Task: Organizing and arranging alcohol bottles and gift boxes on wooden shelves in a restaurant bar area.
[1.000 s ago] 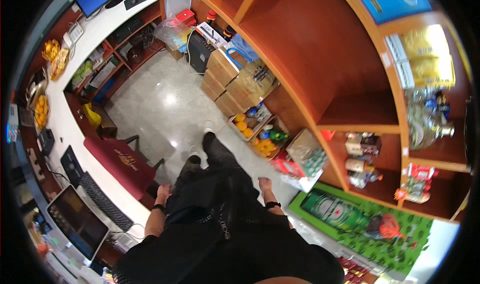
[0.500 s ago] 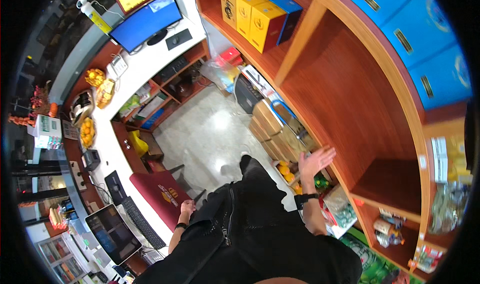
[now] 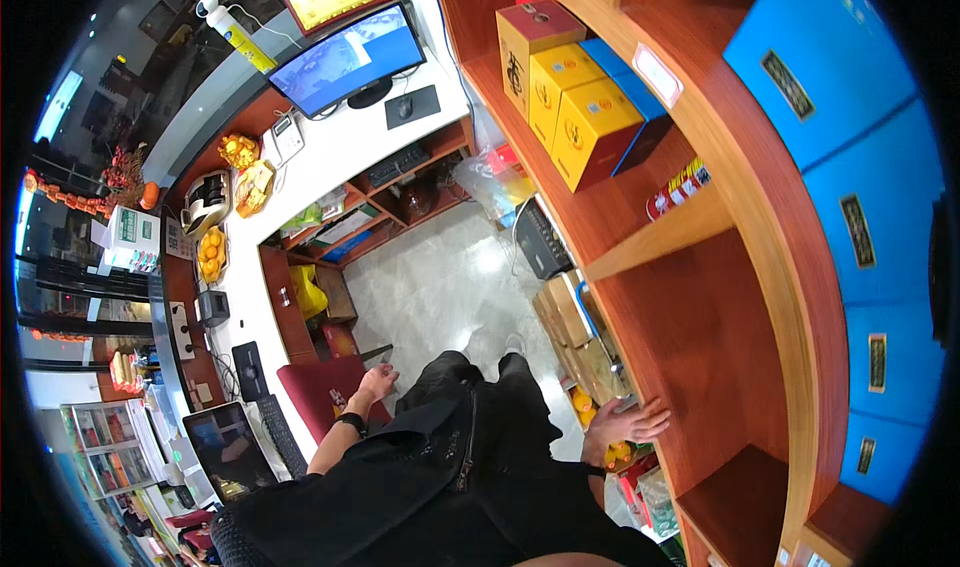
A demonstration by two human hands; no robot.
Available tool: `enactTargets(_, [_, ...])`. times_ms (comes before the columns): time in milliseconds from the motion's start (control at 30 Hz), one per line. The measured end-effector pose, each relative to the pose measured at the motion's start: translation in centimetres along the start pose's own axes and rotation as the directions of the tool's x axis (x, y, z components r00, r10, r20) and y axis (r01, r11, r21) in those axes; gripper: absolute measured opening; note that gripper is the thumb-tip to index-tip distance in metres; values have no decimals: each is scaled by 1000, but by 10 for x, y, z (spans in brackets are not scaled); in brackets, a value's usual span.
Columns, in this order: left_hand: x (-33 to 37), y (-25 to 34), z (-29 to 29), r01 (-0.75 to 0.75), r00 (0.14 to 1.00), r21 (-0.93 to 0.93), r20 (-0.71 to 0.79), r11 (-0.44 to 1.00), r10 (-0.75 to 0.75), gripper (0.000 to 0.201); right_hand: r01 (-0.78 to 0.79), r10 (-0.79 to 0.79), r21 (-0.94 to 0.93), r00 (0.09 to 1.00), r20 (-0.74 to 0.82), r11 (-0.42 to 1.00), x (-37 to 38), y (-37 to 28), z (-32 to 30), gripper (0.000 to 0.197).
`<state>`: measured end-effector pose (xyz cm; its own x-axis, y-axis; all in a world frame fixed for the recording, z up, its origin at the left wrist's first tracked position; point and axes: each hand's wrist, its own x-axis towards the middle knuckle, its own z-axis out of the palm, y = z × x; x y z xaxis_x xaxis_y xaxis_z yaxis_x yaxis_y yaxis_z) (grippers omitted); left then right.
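Observation:
My left hand [image 3: 377,381] hangs over the maroon chair back [image 3: 325,392], its fingers loosely bent and slightly apart, holding nothing. A dark band circles that wrist. My right hand [image 3: 628,425] reaches out low at the front edge of the wooden shelf unit [image 3: 690,357], fingers stretched and nothing in them. Whether its fingertips touch the shelf edge I cannot tell. Close by that hand, on the floor side, are brown cardboard boxes [image 3: 572,317] and orange fruit [image 3: 583,403].
Yellow boxes [image 3: 597,127] and a red can [image 3: 678,189] stand on the shelf, with large blue boxes [image 3: 880,227] above. Along the left runs a white counter [image 3: 330,152] with a monitor [image 3: 350,59], a keyboard [image 3: 280,435] and a fruit plate [image 3: 212,255]. Grey floor [image 3: 430,277] lies ahead.
The view has shifted, bringing the red can on the shelf into sight. My right hand has come lower, its fingers staying stretched. The far monitor's picture has changed.

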<state>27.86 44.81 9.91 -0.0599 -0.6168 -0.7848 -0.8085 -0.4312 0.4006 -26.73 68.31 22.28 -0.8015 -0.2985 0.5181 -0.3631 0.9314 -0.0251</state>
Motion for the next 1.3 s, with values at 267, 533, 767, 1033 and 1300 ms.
enactTargets(267, [123, 37, -80, -126, 991, 281, 74, 952, 109, 62, -186, 175, -96, 978, -115, 978, 13, -56, 13, 77])
enactTargets(533, [345, 19, -211, -627, 774, 735, 555, 257, 305, 46, -70, 83, 622, 997, 8, 780, 103, -235, -72, 109])
enactTargets(767, [443, 109, -282, -307, 952, 173, 44, 936, 304, 47, 60, 374, 971, 916, -145, 230, 209, -423, -106, 69])
enactTargets(1033, [443, 47, -310, -432, 902, -33, -38, 901, 431, 42, -111, 551, 858, 805, -218, 501, 197, -445, -114, 37])
enactTargets(1300, [385, -34, -271, -569, 822, 437, 299, 696, 485, 44, -77, 533, 880, 819, -212, 468, 220, -427, -107, 37])
